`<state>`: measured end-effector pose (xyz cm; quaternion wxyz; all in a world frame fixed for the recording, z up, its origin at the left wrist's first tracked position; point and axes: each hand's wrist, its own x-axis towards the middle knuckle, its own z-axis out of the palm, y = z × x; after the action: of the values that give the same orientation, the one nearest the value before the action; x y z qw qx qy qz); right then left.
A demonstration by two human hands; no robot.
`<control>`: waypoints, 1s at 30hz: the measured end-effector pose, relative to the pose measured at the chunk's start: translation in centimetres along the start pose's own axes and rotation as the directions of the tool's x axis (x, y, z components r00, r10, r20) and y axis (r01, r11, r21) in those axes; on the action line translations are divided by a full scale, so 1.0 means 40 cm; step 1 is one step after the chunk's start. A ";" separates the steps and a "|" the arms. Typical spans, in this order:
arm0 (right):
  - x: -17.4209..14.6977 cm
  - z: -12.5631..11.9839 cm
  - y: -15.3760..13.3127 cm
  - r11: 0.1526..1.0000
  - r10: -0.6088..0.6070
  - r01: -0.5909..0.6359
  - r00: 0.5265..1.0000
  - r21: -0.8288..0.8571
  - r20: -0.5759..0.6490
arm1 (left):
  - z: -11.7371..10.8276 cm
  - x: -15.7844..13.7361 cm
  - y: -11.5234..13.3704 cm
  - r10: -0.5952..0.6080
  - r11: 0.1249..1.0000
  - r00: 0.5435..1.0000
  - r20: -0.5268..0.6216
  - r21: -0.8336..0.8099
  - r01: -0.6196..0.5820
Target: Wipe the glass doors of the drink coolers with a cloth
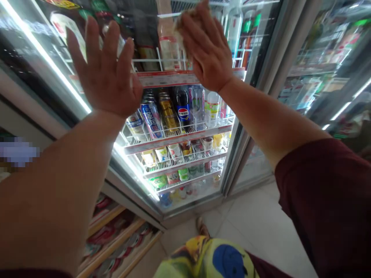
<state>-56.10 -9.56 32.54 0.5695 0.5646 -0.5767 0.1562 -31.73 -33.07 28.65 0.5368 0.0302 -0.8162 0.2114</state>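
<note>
My left hand (106, 73) is raised at the upper left with its fingers spread, its palm toward the glass door (257, 42) of a drinks cooler. It holds nothing. Higher and to the right, my right hand (207, 46) has its fingers close together over a beige, crumpled cloth (183, 24), held against or very near the glass. Most of this cloth is hidden by the fingers. Behind the glass stand drink cans (150, 117), a dark Pepsi bottle (182, 103) and several other bottles on wire shelves.
A second glass-fronted cooler (321, 73) stands at the right. Low on the left is a rack with wooden slats (131, 235) holding red packages. Pale floor tiles (261, 224), my foot (202, 226) and a yellow patterned garment (203, 258) show below.
</note>
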 end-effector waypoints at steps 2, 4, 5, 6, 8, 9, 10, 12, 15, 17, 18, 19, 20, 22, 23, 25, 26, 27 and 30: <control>-0.015 -0.018 -0.016 0.984 -0.178 0.177 0.982 0.013 0.063 | 0.017 -0.003 -0.017 0.122 0.983 0.990 -0.064 0.145 -0.111; -0.011 -0.012 -0.016 0.997 -0.082 0.082 0.995 0.007 0.053 | 0.029 -0.001 -0.023 0.205 0.950 0.973 -0.109 0.262 -0.171; -0.005 -0.002 -0.012 0.999 0.049 -0.049 0.999 0.000 0.018 | 0.033 0.001 -0.023 0.227 0.936 0.966 -0.126 0.303 -0.180; 0.002 0.011 -0.006 0.977 0.215 -0.215 0.976 -0.002 -0.037 | 0.035 0.003 -0.020 0.235 0.926 0.962 -0.140 0.332 -0.178; 0.009 0.031 0.002 0.850 0.520 -0.526 0.839 0.006 -0.163 | 0.037 0.008 -0.013 0.242 0.917 0.958 -0.151 0.357 -0.175; 0.008 0.035 0.002 0.808 0.578 -0.589 0.792 0.003 -0.197 | 0.037 0.009 -0.011 0.262 0.915 0.951 -0.165 0.356 -0.191; 0.002 0.033 0.000 0.820 0.558 -0.572 0.805 -0.010 -0.202 | 0.036 0.010 -0.010 0.288 0.913 0.939 -0.189 0.348 -0.211; -0.017 0.017 -0.012 0.952 0.297 -0.304 0.948 -0.045 -0.116 | 0.034 0.008 -0.011 0.313 0.923 0.925 -0.216 0.298 -0.243; -0.045 -0.001 -0.027 0.992 -0.126 0.126 0.992 -0.003 0.016 | 0.027 0.000 -0.019 0.165 0.980 0.979 -0.116 0.127 -0.150; -0.050 0.011 -0.025 1.000 -0.028 0.028 1.000 0.004 -0.013 | 0.020 -0.004 -0.020 0.063 0.996 0.998 -0.015 0.056 -0.062; -0.048 0.024 -0.020 0.989 0.146 -0.146 0.987 0.007 -0.067 | 0.016 -0.006 -0.018 0.031 0.999 0.999 0.011 0.044 -0.031; -0.044 0.038 -0.015 0.936 0.350 -0.350 0.928 0.021 -0.126 | 0.011 -0.006 -0.013 0.013 0.999 1.000 0.022 0.044 -0.014; -0.041 0.050 -0.010 0.845 0.533 -0.533 0.827 0.050 -0.178 | 0.006 -0.005 -0.005 0.000 0.999 0.999 0.038 0.055 -0.002; -0.042 0.060 -0.005 0.720 0.689 -0.686 0.691 0.104 -0.219 | -0.006 -0.003 0.015 -0.024 0.994 0.998 0.061 0.111 0.017; -0.047 0.056 -0.007 0.759 0.649 -0.642 0.734 0.110 -0.201 | -0.012 -0.002 0.025 -0.032 0.988 0.997 0.067 0.151 0.022; -0.065 0.036 -0.018 0.942 0.330 -0.321 0.940 0.101 -0.090 | -0.022 -0.001 0.041 -0.048 0.978 0.996 0.076 0.204 0.031; -0.076 0.025 -0.025 0.989 0.113 -0.110 0.993 0.102 -0.028 | -0.026 -0.002 0.045 -0.060 0.978 0.995 0.077 0.204 0.043; -0.086 0.017 -0.031 0.993 -0.063 0.060 0.998 0.103 0.020 | -0.028 -0.002 0.046 -0.070 0.979 0.995 0.073 0.195 0.055; -0.101 0.039 -0.029 0.996 -0.062 0.064 0.997 0.063 -0.036 | -0.018 -0.005 0.029 -0.008 0.985 0.999 0.041 0.171 0.000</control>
<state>-57.05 -9.29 28.15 0.5653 0.5977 -0.5435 0.1664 -31.34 -31.76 28.35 0.5157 0.0822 -0.8059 0.2790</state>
